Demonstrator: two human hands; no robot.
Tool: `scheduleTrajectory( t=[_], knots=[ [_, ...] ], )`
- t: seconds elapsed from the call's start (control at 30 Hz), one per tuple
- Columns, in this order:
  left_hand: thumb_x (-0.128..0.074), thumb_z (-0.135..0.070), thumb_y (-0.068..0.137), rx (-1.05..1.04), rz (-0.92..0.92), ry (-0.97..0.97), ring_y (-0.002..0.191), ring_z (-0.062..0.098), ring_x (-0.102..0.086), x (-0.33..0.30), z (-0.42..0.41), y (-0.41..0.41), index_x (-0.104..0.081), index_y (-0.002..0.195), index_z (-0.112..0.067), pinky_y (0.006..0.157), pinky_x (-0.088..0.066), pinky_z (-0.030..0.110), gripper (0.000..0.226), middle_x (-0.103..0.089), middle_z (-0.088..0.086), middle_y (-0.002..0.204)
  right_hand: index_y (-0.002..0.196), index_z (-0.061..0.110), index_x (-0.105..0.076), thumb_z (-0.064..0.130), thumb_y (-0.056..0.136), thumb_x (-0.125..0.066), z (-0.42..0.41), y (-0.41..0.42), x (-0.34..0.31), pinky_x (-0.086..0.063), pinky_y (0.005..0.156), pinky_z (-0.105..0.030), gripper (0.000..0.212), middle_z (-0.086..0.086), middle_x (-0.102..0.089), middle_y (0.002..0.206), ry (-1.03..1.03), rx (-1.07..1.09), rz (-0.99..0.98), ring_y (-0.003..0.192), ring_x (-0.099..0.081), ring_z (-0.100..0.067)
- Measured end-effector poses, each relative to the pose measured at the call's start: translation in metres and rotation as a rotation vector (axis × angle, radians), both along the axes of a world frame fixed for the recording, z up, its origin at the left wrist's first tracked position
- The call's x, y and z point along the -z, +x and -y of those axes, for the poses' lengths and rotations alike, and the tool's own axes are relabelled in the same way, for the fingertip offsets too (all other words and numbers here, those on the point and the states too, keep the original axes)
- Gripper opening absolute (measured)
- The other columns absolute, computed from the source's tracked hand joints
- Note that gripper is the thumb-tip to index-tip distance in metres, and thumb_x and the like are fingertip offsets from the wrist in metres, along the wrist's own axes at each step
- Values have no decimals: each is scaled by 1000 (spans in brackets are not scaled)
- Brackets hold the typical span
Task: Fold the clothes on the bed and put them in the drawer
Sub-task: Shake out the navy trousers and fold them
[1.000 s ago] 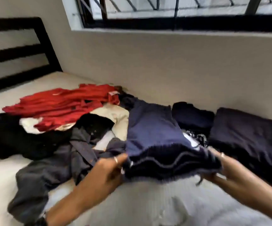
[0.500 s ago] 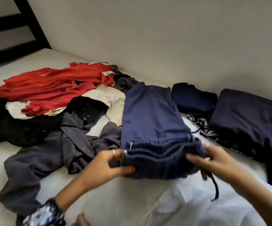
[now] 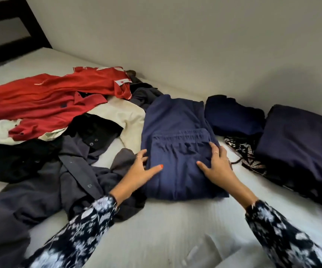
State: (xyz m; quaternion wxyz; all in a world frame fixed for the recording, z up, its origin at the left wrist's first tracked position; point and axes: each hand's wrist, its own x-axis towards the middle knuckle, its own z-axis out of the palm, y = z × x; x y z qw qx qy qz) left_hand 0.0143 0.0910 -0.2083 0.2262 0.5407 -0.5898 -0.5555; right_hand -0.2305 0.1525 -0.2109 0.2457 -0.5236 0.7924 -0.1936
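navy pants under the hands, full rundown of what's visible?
The navy pants are soft knit fabric, folded into a rough rectangle with the gathered elastic waistband doubled on top. They lie flat on the bed, between the unfolded pile and the folded dark clothes. The left hand and right hand rest flat on the near half, fingers spread.

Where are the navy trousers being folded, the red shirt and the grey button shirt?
navy trousers [image 3: 177, 151]: head view, on the folded-over waistband part.
red shirt [image 3: 56, 97]: head view, on its spread-out body.
grey button shirt [image 3: 46, 190]: head view, on the crumpled front beside the button strip.
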Motion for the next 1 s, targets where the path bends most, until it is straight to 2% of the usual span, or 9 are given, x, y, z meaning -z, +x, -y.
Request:
scheduleTrajectory(
  t=[0.07, 0.13, 0.23, 0.37, 0.47, 0.6, 0.73, 0.87, 1.0],
  knots=[
    [-78, -31, 78, 101, 94, -195, 127, 2, -38, 0, -26, 5, -16, 150, -23, 105, -33, 19, 95, -35, -9, 143, 153, 22, -14, 46, 90, -58, -27, 13, 6, -26, 111, -47, 81, -16, -3, 159, -72, -102, -211, 139, -26, -43],
    [-76, -49, 73, 224, 262, -381, 137, 3, -29, 6, -54, 11, -14, 150, -33, 113, -27, 22, 101, -24, -10, 152, 150, 28, -27, 62, 86, -47, -53, 22, 21, -38, 102, -53, 76, -12, -15, 159, -188, -226, -416, 132, -39, -44],
    [-54, -75, 70, 383, 624, -572, 140, 19, -27, 20, -74, 22, -4, 147, -50, 113, -23, 27, 95, -7, -1, 159, 142, 31, -40, 75, 74, -37, -76, 30, 38, -27, 102, -53, 81, -5, -33, 153, -137, -426, -540, 134, -39, -32],
    [-77, -59, 64, 398, 754, -735, 108, 24, -62, 31, -64, 24, -37, 144, -38, 88, -51, 29, 92, -53, 8, 135, 138, 33, -43, 65, 76, -36, -73, 29, 39, -39, 97, -49, 70, 5, -57, 136, -1, -498, -564, 118, -61, -23],
    [-88, -54, 47, 477, 850, -912, 80, 15, -69, 32, -53, 19, -58, 128, -23, 63, -52, 20, 91, -70, 3, 105, 132, 31, -51, 45, 80, -37, -65, 26, 35, -56, 80, -43, 55, 7, -63, 128, 80, -499, -550, 109, -66, -21],
    [-91, -40, 45, 524, 945, -925, 59, 13, -67, 8, -46, 13, -70, 112, -19, 47, -45, 19, 74, -73, -1, 85, 116, 27, -69, 16, 69, -46, -64, 26, 26, -57, 69, -36, 53, 5, -70, 117, 90, -531, -599, 99, -70, -20],
    [-50, -34, 95, 473, 933, -772, 110, 31, -59, -16, -42, 14, -38, 143, -26, 84, -46, 39, 50, -63, 6, 124, 125, 27, -62, 4, 70, -58, -65, 27, -12, -52, 82, -38, 60, 5, -68, 119, 3, -478, -527, 109, -65, -19],
    [-49, -44, 95, 559, 909, -713, 111, 33, -55, -57, -56, 21, -45, 132, -23, 84, -42, 38, 43, -62, 9, 120, 142, 31, -42, 13, 95, -39, -79, 21, -58, -37, 95, -33, 50, 1, -58, 133, -19, -515, -529, 121, -52, -25],
    [-56, -58, 87, 803, 739, -544, 89, 18, -55, -102, -79, 34, -58, 99, -13, 76, -39, 32, 47, -64, 3, 96, 124, 24, -52, 32, 102, -37, -115, 21, -105, -40, 85, -33, 27, 0, -62, 112, 116, -664, -421, 107, -54, -25]
  ],
)
